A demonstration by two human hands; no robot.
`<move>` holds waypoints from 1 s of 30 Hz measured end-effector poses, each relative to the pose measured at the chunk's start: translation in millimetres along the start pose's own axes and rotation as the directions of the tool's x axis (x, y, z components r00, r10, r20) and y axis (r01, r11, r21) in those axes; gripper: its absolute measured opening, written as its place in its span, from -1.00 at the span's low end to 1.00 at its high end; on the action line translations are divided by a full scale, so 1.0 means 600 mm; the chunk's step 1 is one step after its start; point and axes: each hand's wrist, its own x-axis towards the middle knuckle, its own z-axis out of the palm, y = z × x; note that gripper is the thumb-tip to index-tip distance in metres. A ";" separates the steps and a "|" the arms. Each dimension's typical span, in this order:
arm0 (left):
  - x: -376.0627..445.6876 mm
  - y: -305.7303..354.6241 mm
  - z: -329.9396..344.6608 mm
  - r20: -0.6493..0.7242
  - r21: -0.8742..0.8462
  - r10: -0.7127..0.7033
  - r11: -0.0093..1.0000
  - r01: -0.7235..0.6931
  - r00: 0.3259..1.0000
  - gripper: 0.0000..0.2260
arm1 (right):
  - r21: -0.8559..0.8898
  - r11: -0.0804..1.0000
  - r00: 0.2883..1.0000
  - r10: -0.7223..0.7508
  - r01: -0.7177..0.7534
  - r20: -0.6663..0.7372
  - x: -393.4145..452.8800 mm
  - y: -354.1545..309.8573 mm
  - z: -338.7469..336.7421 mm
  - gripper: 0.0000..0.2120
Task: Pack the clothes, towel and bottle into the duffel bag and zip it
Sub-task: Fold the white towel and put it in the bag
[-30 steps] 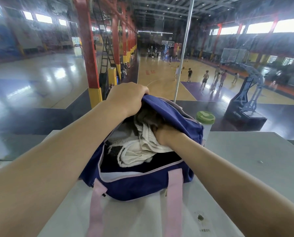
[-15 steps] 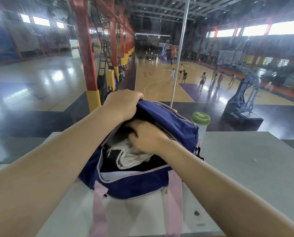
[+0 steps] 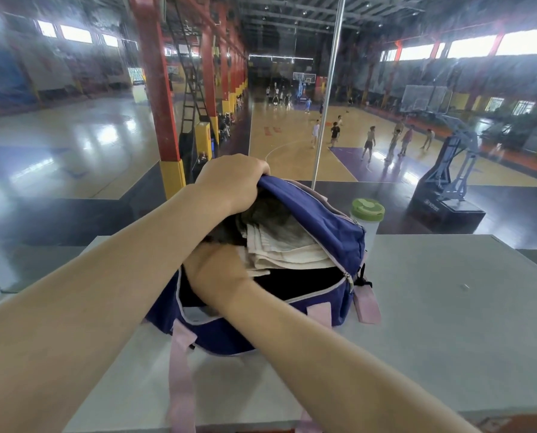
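Observation:
A navy duffel bag [image 3: 329, 226] with pink straps lies unzipped on the grey ledge [image 3: 448, 307]. My left hand [image 3: 229, 182] grips the bag's far top flap and holds it up. My right hand [image 3: 217, 273] reaches into the left part of the opening, beside a folded white towel [image 3: 289, 254]; its fingers are hidden inside. Dark clothes lie under and behind the towel. A white bottle with a green lid [image 3: 367, 214] stands upright on the ledge just behind the bag's right end.
A glass pane with a thin metal post [image 3: 329, 89] rises right behind the ledge. Beyond it is a sports hall far below. The ledge's near edge [image 3: 261, 425] runs along the bottom of the view.
My right hand has slid leftward and deeper into the bag, uncovering the towel, which now lies flatter toward the right. My left hand still holds the flap up.

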 end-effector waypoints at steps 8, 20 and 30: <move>-0.011 -0.003 -0.003 0.022 0.000 0.000 1.000 0.000 1.000 -0.67 | 0.373 0.928 0.968 -0.074 -0.021 0.239 0.000 -0.021 0.000 -0.84; -0.015 -0.001 -0.005 0.015 -0.004 -0.036 0.999 0.036 0.999 -0.67 | 0.124 0.988 0.983 0.066 -0.088 0.174 -0.045 0.033 0.061 -0.45; -0.059 -0.015 0.028 0.095 -0.273 -0.073 0.957 0.096 0.993 -0.63 | 0.488 0.872 0.999 0.040 -0.045 0.022 -0.133 0.099 -0.011 -0.71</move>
